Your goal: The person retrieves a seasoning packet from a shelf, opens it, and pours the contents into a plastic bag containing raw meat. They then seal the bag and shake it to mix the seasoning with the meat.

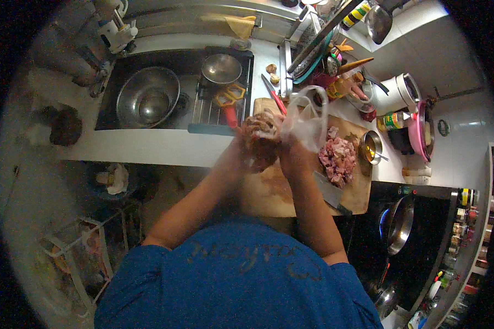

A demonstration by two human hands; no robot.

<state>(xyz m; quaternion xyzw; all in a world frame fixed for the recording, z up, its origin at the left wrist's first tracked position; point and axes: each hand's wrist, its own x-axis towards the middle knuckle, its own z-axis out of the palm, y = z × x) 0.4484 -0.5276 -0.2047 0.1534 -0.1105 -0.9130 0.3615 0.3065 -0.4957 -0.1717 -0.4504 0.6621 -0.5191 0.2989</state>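
Above the wooden cutting board, both my hands are on a brown, lumpy mass of food, blurred, so its exact kind is unclear. My left hand grips its left side. On the right side, my right hand holds it together with a translucent plastic bag, whose handles stick up. Chopped raw meat is heaped on the board to the right. Below the heap lies a cleaver, partly hidden by my right forearm. A red-handled knife rests at the board's back edge.
A large metal basin and a smaller metal bowl sit in the sink area, near yellow-handled scissors. A metal bowl with a spoon stands on the board's right. Beyond are an oil bottle and a frying pan.
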